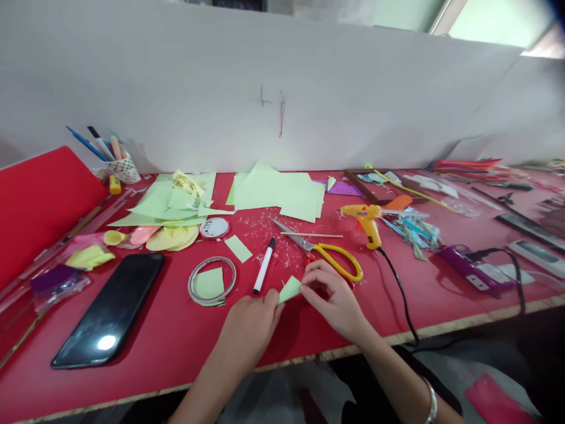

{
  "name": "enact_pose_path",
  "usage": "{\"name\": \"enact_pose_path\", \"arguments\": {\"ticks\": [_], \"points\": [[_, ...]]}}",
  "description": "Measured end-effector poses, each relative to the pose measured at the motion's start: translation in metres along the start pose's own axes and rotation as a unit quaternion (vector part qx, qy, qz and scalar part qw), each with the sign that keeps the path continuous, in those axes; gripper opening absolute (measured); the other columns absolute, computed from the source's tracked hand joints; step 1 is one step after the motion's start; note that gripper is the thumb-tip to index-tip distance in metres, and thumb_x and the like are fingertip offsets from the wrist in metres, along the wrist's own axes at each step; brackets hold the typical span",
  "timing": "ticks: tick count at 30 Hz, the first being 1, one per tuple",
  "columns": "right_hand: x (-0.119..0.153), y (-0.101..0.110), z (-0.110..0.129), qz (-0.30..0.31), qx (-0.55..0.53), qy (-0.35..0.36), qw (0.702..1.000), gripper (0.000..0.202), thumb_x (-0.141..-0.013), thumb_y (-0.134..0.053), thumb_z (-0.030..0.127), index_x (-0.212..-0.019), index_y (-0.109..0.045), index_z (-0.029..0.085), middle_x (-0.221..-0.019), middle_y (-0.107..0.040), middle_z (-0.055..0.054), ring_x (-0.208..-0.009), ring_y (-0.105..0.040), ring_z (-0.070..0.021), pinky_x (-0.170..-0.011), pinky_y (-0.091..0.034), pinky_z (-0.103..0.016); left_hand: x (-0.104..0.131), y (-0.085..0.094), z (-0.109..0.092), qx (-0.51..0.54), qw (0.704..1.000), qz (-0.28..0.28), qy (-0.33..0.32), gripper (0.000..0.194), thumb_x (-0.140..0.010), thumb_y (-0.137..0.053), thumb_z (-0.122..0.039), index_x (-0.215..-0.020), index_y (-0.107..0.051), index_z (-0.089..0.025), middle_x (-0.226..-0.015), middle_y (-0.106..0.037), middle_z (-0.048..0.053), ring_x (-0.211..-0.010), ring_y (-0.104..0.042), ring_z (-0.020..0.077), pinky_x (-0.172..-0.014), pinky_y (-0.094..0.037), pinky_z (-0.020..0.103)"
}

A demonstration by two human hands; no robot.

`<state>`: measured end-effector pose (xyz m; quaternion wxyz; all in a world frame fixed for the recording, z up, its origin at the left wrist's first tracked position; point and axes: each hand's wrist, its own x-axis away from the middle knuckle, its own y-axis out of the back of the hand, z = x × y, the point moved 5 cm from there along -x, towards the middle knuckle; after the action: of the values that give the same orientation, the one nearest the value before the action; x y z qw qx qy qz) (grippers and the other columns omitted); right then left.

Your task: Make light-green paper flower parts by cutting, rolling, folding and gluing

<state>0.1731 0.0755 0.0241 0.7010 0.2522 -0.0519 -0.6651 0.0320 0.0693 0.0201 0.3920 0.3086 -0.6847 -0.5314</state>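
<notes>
A small piece of light green paper (289,290) is held just above the red table near its front edge. My left hand (252,321) pinches its left end between thumb and fingers. At the paper's right corner, the fingertips of my right hand (330,294) are closed on it. Scissors (339,259) with yellow handles lie just beyond my right hand. A white marker (265,266) with a black cap rests beyond my left hand. To the left, a roll of tape (190,281) surrounds a green paper square (210,284), and a green paper rectangle (238,248) lies nearby.
A yellow glue gun (366,224) stands to the right, its black cable running over the table edge. A black phone (110,309) lies at left. Green sheets (278,191) and a pen cup (126,169) are at the back. A purple power strip (477,271) sits right.
</notes>
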Motion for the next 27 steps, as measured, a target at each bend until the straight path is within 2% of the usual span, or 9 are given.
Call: {"name": "enact_pose_path", "arguments": {"ticks": [4, 9, 12, 16, 20, 24, 27], "points": [[-0.006, 0.009, -0.001, -0.042, 0.007, 0.006, 0.999, 0.008, -0.079, -0.052, 0.024, -0.072, -0.053, 0.020, -0.079, -0.050, -0.003, -0.079, -0.051, -0.0164, -0.068, -0.043, -0.028, 0.001, 0.005, 0.006, 0.000, 0.999, -0.030, 0.023, 0.030, -0.090, -0.025, -0.024, -0.094, -0.053, -0.014, -0.072, -0.066, 0.011, -0.069, -0.063, 0.0273, -0.061, -0.047, 0.037], [-0.012, 0.022, 0.004, -0.079, 0.026, 0.000, 0.997, 0.011, -0.080, -0.051, 0.027, -0.072, -0.050, 0.019, -0.072, -0.051, -0.001, -0.069, -0.051, -0.0137, -0.064, -0.042, -0.026, 0.003, 0.008, 0.019, 0.017, 0.994, -0.061, 0.084, 0.031, -0.090, -0.025, -0.025, -0.093, -0.053, -0.014, -0.075, -0.066, 0.011, -0.072, -0.064, 0.0273, -0.061, -0.047, 0.036], [-0.021, 0.030, 0.008, -0.076, 0.050, -0.024, 0.996, 0.018, -0.083, -0.044, 0.031, -0.069, -0.046, 0.019, -0.063, -0.050, 0.001, -0.058, -0.048, -0.0115, -0.058, -0.040, -0.024, 0.003, 0.007, 0.024, 0.024, 0.991, -0.082, 0.105, 0.032, -0.090, -0.026, -0.026, -0.092, -0.054, -0.014, -0.077, -0.066, 0.011, -0.073, -0.064, 0.0266, -0.062, -0.047, 0.035], [-0.044, 0.039, 0.021, -0.065, 0.091, 0.014, 0.994, 0.028, -0.085, -0.037, 0.033, -0.062, -0.043, 0.019, -0.057, -0.049, 0.002, -0.054, -0.047, -0.0108, -0.054, -0.038, -0.023, 0.004, 0.008, 0.034, 0.030, 0.983, -0.110, 0.145, 0.033, -0.089, -0.025, -0.026, -0.092, -0.055, -0.013, -0.076, -0.066, 0.012, -0.072, -0.064, 0.0259, -0.059, -0.046, 0.033], [-0.073, 0.039, 0.029, -0.039, 0.239, 0.028, 0.970, 0.039, -0.087, -0.030, 0.034, -0.055, -0.045, 0.018, -0.051, -0.048, 0.002, -0.051, -0.047, -0.0103, -0.051, -0.035, -0.022, 0.005, 0.009, 0.043, 0.033, 0.976, -0.111, 0.182, 0.031, -0.088, -0.029, -0.025, -0.100, -0.054, -0.013, -0.079, -0.067, 0.012, -0.072, -0.065, 0.0238, -0.059, -0.045, 0.029], [-0.108, 0.030, 0.020, -0.008, 0.304, 0.027, 0.952, 0.021, -0.081, -0.042, 0.022, -0.069, -0.058, 0.016, -0.066, -0.061, 0.000, -0.063, -0.054, -0.0122, -0.060, -0.039, -0.021, 0.005, 0.008, 0.046, 0.043, 0.979, -0.090, 0.179, 0.031, -0.086, -0.033, -0.023, -0.110, -0.051, -0.015, -0.084, -0.067, 0.011, -0.076, -0.065, 0.0223, -0.062, -0.045, 0.028], [-0.136, 0.023, -0.003, 0.016, 0.350, 0.011, 0.937, 0.023, -0.080, -0.041, 0.013, -0.084, -0.063, 0.015, -0.088, -0.066, -0.005, -0.082, -0.058, -0.0143, -0.072, -0.041, -0.022, 0.005, 0.007, 0.048, 0.070, 0.978, -0.098, 0.171, 0.029, -0.085, -0.039, -0.025, -0.111, -0.049, -0.016, -0.087, -0.067, 0.009, -0.079, -0.064, 0.0219, -0.063, -0.045, 0.028]]}}
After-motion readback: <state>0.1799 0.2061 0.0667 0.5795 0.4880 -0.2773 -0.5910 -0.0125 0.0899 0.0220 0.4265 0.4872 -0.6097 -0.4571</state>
